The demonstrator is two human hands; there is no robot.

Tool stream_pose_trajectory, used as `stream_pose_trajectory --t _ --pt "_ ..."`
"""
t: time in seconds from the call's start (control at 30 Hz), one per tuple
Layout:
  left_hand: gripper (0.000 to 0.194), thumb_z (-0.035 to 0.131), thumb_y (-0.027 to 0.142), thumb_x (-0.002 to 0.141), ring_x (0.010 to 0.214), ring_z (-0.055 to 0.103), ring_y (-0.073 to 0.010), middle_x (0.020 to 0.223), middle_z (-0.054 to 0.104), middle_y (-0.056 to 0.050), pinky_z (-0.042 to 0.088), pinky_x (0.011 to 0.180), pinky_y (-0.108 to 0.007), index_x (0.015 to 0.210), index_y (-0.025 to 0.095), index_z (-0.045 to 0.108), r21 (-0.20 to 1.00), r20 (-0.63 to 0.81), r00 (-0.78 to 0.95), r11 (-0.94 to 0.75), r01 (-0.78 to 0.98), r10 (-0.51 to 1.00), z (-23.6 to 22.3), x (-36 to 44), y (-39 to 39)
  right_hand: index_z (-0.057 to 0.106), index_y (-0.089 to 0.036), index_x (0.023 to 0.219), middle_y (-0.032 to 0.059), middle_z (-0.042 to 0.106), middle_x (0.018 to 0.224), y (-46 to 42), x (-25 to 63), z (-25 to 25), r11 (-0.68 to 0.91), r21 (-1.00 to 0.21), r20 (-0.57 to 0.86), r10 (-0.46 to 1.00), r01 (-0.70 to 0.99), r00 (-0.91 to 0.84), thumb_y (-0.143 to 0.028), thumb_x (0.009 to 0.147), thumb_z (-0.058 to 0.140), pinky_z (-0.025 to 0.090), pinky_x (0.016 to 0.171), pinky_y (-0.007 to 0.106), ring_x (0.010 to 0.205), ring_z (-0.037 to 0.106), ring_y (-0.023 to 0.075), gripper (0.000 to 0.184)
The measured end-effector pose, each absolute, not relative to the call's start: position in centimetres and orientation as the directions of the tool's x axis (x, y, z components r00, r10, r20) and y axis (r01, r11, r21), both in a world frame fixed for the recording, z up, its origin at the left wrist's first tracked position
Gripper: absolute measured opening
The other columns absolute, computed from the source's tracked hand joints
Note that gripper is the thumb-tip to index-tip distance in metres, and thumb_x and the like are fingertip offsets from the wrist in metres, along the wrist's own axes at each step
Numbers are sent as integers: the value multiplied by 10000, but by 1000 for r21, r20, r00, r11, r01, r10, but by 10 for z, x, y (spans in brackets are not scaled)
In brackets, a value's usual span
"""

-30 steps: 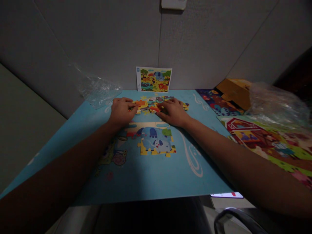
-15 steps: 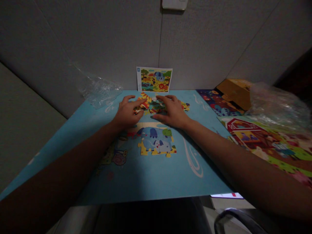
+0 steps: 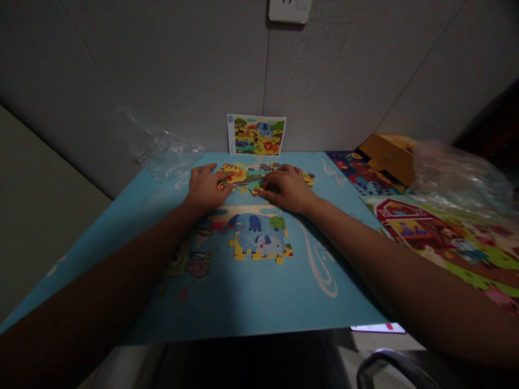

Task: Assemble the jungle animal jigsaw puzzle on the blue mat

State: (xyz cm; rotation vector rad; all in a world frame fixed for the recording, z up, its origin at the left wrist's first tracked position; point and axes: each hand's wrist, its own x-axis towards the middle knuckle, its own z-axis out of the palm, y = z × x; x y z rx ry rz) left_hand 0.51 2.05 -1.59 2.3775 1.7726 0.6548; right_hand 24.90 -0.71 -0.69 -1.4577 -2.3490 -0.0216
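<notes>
Touching colourful jigsaw pieces (image 3: 240,176)

Beyond left hand (image 3: 206,189) and right hand (image 3: 286,186): grey wall (image 3: 182,70), dull finish. One upright seam (image 3: 266,70) past the gap between the hands; slanting lines farther out to either side. White wall socket (image 3: 289,11) high above the right hand. Well left of the left hand, a pale greenish panel (image 3: 36,227), slanting top edge. Table (image 3: 263,302) beneath both hands, light blue printed top. Light dim; deep shadow far right of the right hand.
</notes>
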Motion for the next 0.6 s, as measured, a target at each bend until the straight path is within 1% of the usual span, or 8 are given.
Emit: stream_pose_trajectory --t 0.07,0.13,0.17,0.23,0.3,0.37,0.5,0.6 --pt "538 567 433 876 1378 382 -378 1473 520 -146 309 1156 -583 1359 223 676 333 342 268 -383 862 901 -14 5 20 747 -216 960 95 757 1092 -7 249 -6 457 -174 324 863 872 -387 -424 930 628 355 994 527 1155 547 348 242" --pt "537 577 420 864 1326 435 -352 1404 578 -143 325 1149 -544 1342 202 686 327 434 308 -466 822 847 -11 6 18 751 -219 1007 103 756 1097 -6 250 -6 435 -182 328 872 882 -363 -388 932 616 365 991 515 1148 550 339 229" --pt "520 575 409 864 1281 472 -337 1341 621 -135 335 1139 -530 1323 199 698 318 473 330 -508 801 817 -9 6 16 750 -219 1044 107 749 1139 -7 250 -6 424 -190 331 877 886 -349 -378 925 617 372 988 512 1162 544 341 239" --pt "462 555 377 874 1157 544 -303 1187 701 -109 356 1104 -513 1266 206 729 301 510 391 -585 753 766 -6 8 14 733 -226 1158 109 698 1302 -7 249 -7 419 -197 334 879 886 -341 -396 905 628 374 995 523 1230 508 361 322" --pt "431 531 354 882 1062 568 -279 1065 747 -80 373 1065 -497 1229 215 746 294 482 480 -652 699 733 -5 10 12 688 -237 1282 97 625 1435 -9 249 -9 437 -200 317 876 877 -364 -431 903 617 354 1024 554 1304 459 386 432" --pt "440 527 353 878 1053 557 -273 1058 768 -69 370 1055 -487 1234 212 744 297 423 561 -694 656 711 -7 11 11 647 -239 1351 90 619 1447 -9 248 -10 447 -212 288 878 869 -381 -444 912 594 330 1049 580 1334 440 396 488" --pt "489 542 375 868 1133 506 -291 1183 757 -75 347 1066 -504 1293 205 712 318 359 588 -688 652 724 -13 10 12 689 -220 1270 116 704 1295 -9 248 -10 433 -228 294 885 872 -362 -462 886 613 334 1036 576 1284 477 402 460" --pt "499 547 376 873 1132 489 -298 1156 758 -74 358 1060 -505 1316 202 698 330 368 577 -683 652 729 -12 9 12 705 -212 1209 127 725 1192 -8 249 -7 418 -247 332 884 874 -329 -475 840 671 348 1024 548 1205 520 383 455"
